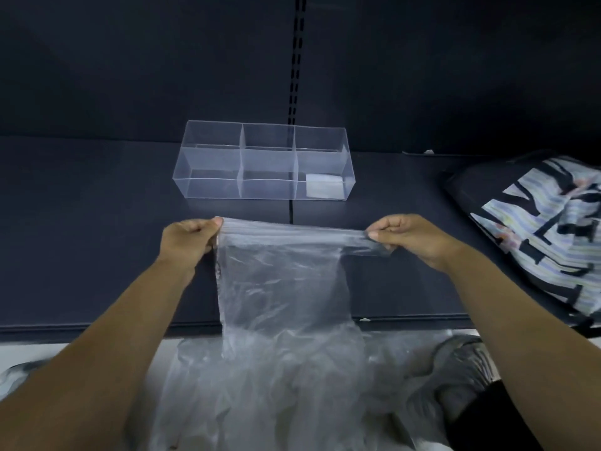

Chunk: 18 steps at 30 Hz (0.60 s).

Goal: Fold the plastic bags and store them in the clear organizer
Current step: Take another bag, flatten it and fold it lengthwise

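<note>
Foreground heap: a loose pile of crumpled clear plastic bags lies on the pale floor at the person's feet, beside a grey shoe.
Bag in hand: one thin transparent plastic bag hangs as a sheet over the front edge of the dark matte shelf, with its lower end trailing into the pile.
Handling: it looks featherlight, limp and slippery. It has no stiffness of its own and would probably spring out of a fold unless pressed flat. It is not fragile, though the film could stretch or tear under a hard pull.
Where to hold: the two top corners, with the edge drawn taut between them so the sheet hangs flat.
Look: glossy and wrinkled, see-through, gathered into ridges along the stretched top edge.
Left hand: curled fingers pinch the bag's left top corner.
Right hand: fingers and thumb pinch the bunched right end.
Organizer: a clear rectangular plastic organizer with divided compartments stands further back on the shelf, well apart from the hands.
Stored so far: one folded whitish bag lies in its near right compartment; the other compartments look unfilled.
Right edge: a striped black-and-white fabric bag rests on the shelf.
Backdrop: a dark panel with a slotted upright.
</note>
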Available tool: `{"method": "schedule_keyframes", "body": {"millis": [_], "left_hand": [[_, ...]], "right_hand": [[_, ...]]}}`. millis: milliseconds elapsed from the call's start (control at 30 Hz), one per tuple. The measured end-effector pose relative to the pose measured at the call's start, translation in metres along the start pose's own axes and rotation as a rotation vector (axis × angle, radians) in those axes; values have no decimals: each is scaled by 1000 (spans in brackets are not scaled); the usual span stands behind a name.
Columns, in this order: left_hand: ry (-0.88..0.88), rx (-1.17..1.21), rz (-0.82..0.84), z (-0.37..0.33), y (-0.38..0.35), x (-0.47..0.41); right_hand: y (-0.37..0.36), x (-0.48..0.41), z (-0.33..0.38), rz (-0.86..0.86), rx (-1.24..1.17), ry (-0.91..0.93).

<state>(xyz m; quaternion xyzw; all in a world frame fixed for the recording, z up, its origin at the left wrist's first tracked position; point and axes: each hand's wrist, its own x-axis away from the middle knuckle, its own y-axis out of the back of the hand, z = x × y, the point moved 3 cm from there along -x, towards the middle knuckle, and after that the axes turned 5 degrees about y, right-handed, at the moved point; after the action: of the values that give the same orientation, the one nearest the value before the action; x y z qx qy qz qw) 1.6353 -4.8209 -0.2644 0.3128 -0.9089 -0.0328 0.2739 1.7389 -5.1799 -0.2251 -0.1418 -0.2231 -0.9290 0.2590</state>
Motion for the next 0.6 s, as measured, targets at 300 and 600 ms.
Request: {"method": "schedule_keyframes", "body": {"millis": [300, 600], "left_hand": [[-6, -92, -149, -10, -7, -16], [323, 152, 47, 34, 7, 45]], "right_hand": [[9, -14, -1, -431, -93, 10], [-76, 84, -11, -171, -351, -122]]}}
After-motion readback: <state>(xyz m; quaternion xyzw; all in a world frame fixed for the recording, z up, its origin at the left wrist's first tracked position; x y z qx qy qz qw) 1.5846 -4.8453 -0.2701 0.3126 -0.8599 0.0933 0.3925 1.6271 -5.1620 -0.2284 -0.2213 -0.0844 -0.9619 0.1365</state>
